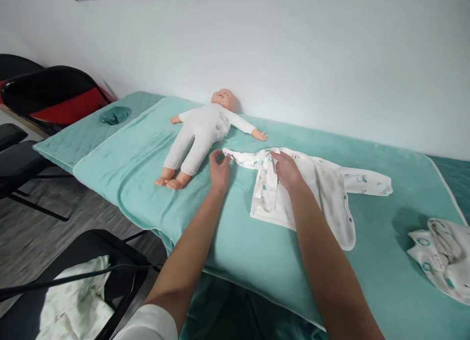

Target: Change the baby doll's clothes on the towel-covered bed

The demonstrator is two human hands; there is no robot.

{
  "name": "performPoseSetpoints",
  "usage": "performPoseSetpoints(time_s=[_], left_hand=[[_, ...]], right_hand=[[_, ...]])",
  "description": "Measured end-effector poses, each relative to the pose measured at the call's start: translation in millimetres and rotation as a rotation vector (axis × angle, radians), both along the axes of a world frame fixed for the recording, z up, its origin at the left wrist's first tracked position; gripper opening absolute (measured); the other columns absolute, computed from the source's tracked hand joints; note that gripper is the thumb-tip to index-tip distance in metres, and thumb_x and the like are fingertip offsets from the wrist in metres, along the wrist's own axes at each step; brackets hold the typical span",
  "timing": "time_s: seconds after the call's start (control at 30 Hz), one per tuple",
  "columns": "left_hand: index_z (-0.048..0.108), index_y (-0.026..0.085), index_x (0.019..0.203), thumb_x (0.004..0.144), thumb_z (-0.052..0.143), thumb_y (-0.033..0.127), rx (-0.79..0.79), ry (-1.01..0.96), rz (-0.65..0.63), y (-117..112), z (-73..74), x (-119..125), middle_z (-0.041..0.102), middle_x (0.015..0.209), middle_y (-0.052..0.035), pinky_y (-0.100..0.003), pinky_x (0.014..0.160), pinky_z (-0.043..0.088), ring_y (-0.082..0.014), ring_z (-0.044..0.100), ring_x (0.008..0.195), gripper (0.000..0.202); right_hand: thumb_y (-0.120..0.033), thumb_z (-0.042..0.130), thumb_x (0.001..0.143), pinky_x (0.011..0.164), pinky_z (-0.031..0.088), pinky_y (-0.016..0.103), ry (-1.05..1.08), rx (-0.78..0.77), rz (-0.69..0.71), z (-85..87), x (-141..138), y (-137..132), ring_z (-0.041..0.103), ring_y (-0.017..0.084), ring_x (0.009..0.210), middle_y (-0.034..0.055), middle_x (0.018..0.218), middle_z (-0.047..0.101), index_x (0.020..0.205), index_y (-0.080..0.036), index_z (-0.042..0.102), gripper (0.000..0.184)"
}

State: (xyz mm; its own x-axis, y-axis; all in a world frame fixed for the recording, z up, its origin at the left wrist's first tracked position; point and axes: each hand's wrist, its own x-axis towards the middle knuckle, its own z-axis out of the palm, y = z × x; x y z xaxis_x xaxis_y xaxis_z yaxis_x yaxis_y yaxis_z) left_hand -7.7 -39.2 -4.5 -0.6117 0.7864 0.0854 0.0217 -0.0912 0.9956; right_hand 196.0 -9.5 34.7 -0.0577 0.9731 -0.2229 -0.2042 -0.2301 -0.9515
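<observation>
Romper (326, 188) lies mid-bed (139, 168), doll (200, 134) at its ten o'clock, left hand (219, 171) pinching its sleeve tip (237, 157), right hand (288, 172) clutching a front fold: spreading it flat, I'd judge, and next calls for an even outward pull

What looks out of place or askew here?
Nothing spilled or damaged. The baby garment lies askew and bunched, its sleeve tip pinched by the left hand, the right hand on its middle. A patterned cloth sits crumpled at far right.

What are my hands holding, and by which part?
Left hand pinches the baby romper by its sleeve end; right hand lies on its chest, grip unclear.
</observation>
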Motion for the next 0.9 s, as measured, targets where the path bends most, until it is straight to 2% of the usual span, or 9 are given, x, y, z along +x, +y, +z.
performPoseSetpoints(time_s=[0.1,0.23,0.37,0.5,0.57,0.63,0.73,0.83,0.9], left_hand=[[0.055,0.019,0.118,0.081,0.072,0.031,-0.024,-0.095,0.013,10,1.1,-3,0.058,0.126,-0.0105,-0.022,0.065,0.052,-0.0139,0.064,0.09,0.042],[0.06,0.015,0.112,0.081,0.073,0.038,-0.067,-0.167,-0.074,10,6.8,-4,0.063,0.09,-0.0043,-0.02,0.05,0.042,-0.0089,0.053,0.062,0.041],[0.065,0.015,0.099,0.076,0.077,0.041,-0.009,-0.199,-0.13,7,6.1,-6,0.062,0.081,-0.0019,-0.019,0.053,0.041,-0.0086,0.054,0.063,0.037],[0.059,0.017,0.092,0.071,0.081,0.036,0.096,-0.243,-0.088,11,-2.9,-10,0.062,0.078,0.0009,-0.018,0.058,0.043,-0.0088,0.056,0.066,0.036],[0.056,0.019,0.099,0.073,0.079,0.035,0.187,-0.257,-0.071,14,-7.2,-13,0.067,0.085,-0.0006,-0.02,0.063,0.046,-0.0098,0.06,0.069,0.038],[0.053,0.021,0.109,0.077,0.076,0.036,0.276,-0.277,-0.102,17,-9.7,-15,0.071,0.107,-0.0065,-0.025,0.073,0.051,-0.0135,0.066,0.083,0.043],[0.05,0.022,0.118,0.083,0.071,0.034,0.345,-0.212,-0.142,16,-9.9,-17,0.063,0.135,-0.0119,-0.035,0.094,0.053,-0.0197,0.066,0.11,0.043],[0.054,0.022,0.121,0.09,0.061,0.03,0.314,0.034,-0.008,10,-6.5,-15,0.059,0.138,-0.0111,-0.04,0.108,0.046,-0.021,0.058,0.125,0.033],[0.057,0.021,0.121,0.094,0.055,0.029,0.266,0.258,0.069,4,-3.1,-12,0.062,0.133,-0.0101,-0.041,0.112,0.044,-0.0213,0.057,0.126,0.028]], right_hand=[[-0.039,0.078,0.068,0.06,0.046,0.026,0.101,-0.008,0.022,4.6,-4,-4,0.056,0.015,0.063,-0.005,0.062,0.051,0.083,-0.022,0.053,0.034],[-0.031,0.079,0.068,0.073,0.053,0.029,0.278,0.032,0.059,8.7,-6,-6,0.065,0.019,0.084,-0.001,0.078,0.063,0.088,-0.021,0.057,0.032],[-0.027,0.078,0.068,0.083,0.055,0.033,0.281,0.06,0.053,8.0,-8,-5,0.067,0.022,0.098,0.0014,0.09,0.068,0.095,-0.021,0.058,0.035],[-0.027,0.078,0.067,0.088,0.055,0.037,0.23,0.078,0.059,5.2,-11,-4,0.067,0.024,0.1,0.0012,0.094,0.069,0.1,-0.022,0.058,0.039],[-0.026,0.078,0.066,0.088,0.055,0.038,0.222,0.071,0.054,3.9,-12,-4,0.067,0.024,0.1,0.0011,0.095,0.069,0.102,-0.022,0.057,0.041],[-0.024,0.078,0.065,0.088,0.056,0.04,0.229,0.06,0.047,2.9,-13,-4,0.067,0.024,0.099,0.0016,0.096,0.07,0.103,-0.021,0.057,0.043],[-0.023,0.078,0.064,0.087,0.056,0.041,0.246,0.052,0.054,2.3,-13,-4,0.067,0.025,0.099,0.0024,0.098,0.07,0.105,-0.021,0.057,0.046],[-0.025,0.078,0.065,0.087,0.057,0.042,0.25,0.055,0.068,1.1,-13,-4,0.067,0.025,0.1,0.0024,0.099,0.07,0.108,-0.022,0.056,0.049],[-0.027,0.079,0.065,0.089,0.056,0.043,0.219,0.056,0.063,-1.2,-14,-3,0.068,0.025,0.099,0.0017,0.099,0.069,0.109,-0.022,0.055,0.05]])
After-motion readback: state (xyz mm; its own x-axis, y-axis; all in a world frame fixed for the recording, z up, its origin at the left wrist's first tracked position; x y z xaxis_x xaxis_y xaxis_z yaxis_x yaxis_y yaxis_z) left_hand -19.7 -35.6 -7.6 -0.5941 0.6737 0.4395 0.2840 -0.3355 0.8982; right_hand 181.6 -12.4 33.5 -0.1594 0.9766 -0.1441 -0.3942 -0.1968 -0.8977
